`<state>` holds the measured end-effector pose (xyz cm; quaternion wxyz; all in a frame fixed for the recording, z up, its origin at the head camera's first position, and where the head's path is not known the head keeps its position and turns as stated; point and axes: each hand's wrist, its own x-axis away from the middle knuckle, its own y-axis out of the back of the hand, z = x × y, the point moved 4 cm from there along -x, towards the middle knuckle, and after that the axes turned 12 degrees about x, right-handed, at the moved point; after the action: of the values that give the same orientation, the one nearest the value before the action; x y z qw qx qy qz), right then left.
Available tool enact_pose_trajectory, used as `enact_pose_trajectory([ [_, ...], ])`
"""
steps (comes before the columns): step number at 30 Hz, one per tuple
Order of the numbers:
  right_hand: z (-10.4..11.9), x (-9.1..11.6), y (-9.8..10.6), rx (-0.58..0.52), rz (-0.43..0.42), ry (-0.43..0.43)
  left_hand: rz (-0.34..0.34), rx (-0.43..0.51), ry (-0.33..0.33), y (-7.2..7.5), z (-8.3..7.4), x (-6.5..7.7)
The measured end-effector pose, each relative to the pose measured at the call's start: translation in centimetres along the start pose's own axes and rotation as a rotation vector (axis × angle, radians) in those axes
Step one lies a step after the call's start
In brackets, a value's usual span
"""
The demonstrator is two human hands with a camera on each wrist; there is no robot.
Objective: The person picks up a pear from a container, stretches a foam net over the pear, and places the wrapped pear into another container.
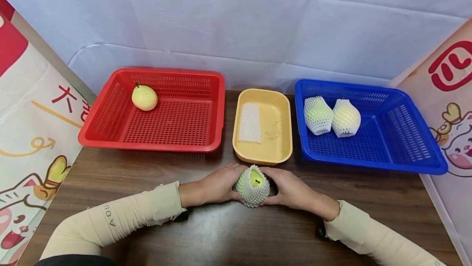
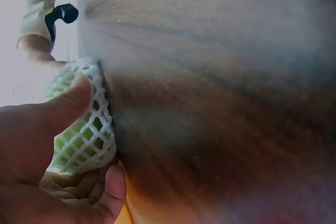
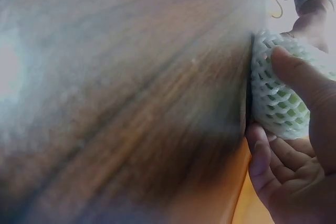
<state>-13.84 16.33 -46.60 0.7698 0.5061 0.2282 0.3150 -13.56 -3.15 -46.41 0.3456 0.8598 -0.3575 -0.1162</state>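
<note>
A green pear [image 1: 257,178] stands on the table, wrapped in a white foam net sleeve [image 1: 253,195] that leaves its stem end showing. My left hand [image 1: 221,185] grips it from the left, thumb on the near side and fingers round the far side. From the opposite side my right hand [image 1: 291,189] holds it the same way. In the left wrist view the left thumb [image 2: 73,100] presses on the net; the right wrist view shows the right thumb [image 3: 296,72] doing likewise. The pear's underside is hidden.
Behind the hands stands a yellow tray [image 1: 282,151] with a flat white foam net [image 1: 250,123]. To the left, a red basket [image 1: 166,147] holds one bare pear [image 1: 144,97]. A blue basket [image 1: 368,163] at right contains two net-wrapped pears [image 1: 346,118]. White cloth hangs behind.
</note>
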Motion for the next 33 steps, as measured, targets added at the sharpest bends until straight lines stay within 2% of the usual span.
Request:
enact_pose_trajectory([
  [6, 0.0, 0.1, 0.1, -0.015, -0.017, 0.019, 0.004, 0.030, 0.000, 0.2, -0.1, 0.1],
  [10, 0.0, 0.2, 0.3, -0.045, -0.023, 0.024, 0.006, 0.083, -0.004, 0.6, -0.2, 0.1],
  [14, -0.1, 0.5, 0.8, -0.116, -0.025, 0.031, 0.009, 0.163, -0.001, 1.2, -0.5, 0.1],
  [18, -0.1, 0.7, 1.6, -0.210, -0.014, 0.028, -0.002, 0.197, -0.007, 1.9, -0.8, 0.1],
  [26, 0.5, 0.9, 2.5, -0.327, 0.050, -0.059, -0.016, 0.247, -0.036, 2.1, -1.4, 0.2],
  [33, 1.0, 1.0, 3.4, -0.411, -0.012, -0.149, -0.061, 0.293, -0.053, 2.3, -1.9, 0.3],
])
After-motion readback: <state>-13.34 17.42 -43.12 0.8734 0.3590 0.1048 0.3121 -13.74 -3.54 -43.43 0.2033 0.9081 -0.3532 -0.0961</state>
